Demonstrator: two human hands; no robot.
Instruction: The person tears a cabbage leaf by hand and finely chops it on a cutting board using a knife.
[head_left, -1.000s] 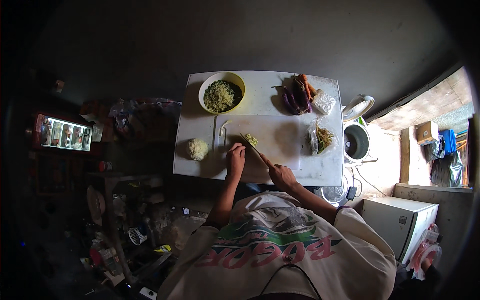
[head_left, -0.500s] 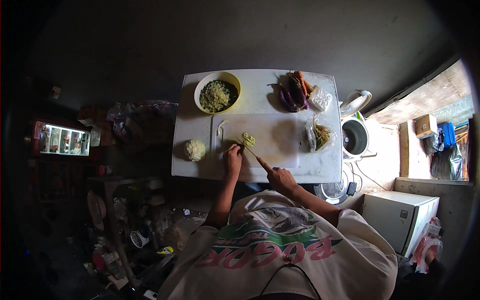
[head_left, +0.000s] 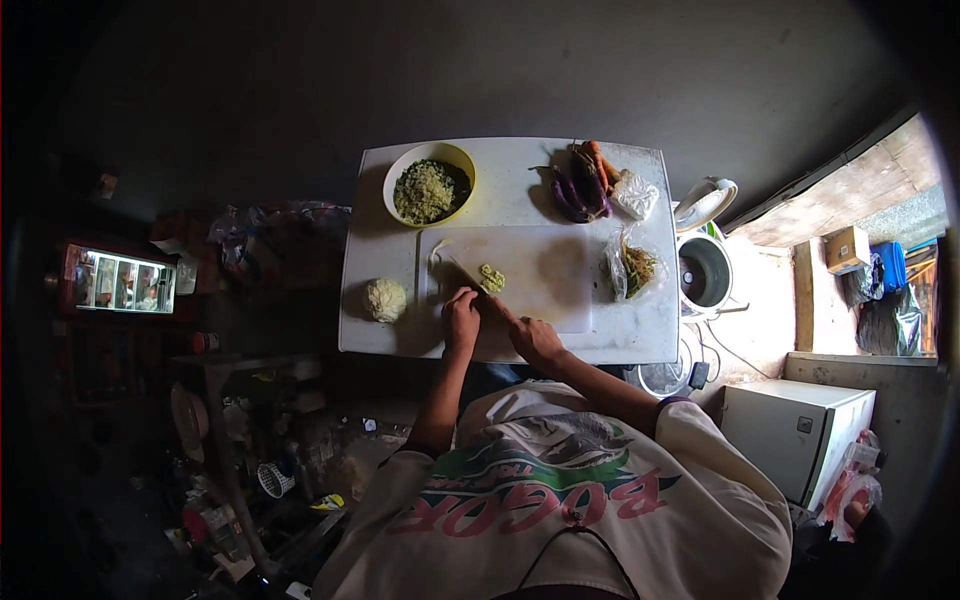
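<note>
A yellow bowl (head_left: 430, 188) of chopped greens, a cauliflower (head_left: 385, 299) and eggplants (head_left: 578, 190) ring the cutting board (head_left: 540, 275) on the surface (head_left: 500, 160). The right hand (head_left: 535, 340) is closed around a knife (head_left: 462, 272); the left hand (head_left: 461, 312) rests curled on the board beside the small green pile (head_left: 491, 278).

On my white table (head_left: 640, 345): a yellow bowl (head_left: 429, 186) of chopped greenish bits at the far left; purple aubergines (head_left: 572, 190) and carrots (head_left: 600, 160) lying together at the far edge; a knotted clear bag (head_left: 635, 194) just beside them; a second clear bag of greens (head_left: 634, 268) nearer me; a pale cauliflower piece (head_left: 385, 299) near the left edge. To my right of the table, an open rice cooker (head_left: 705, 270). Nearer me on that side, a small white fridge (head_left: 795, 440). Far to my left, a lit glass-fronted cabinet (head_left: 118, 283).
</note>
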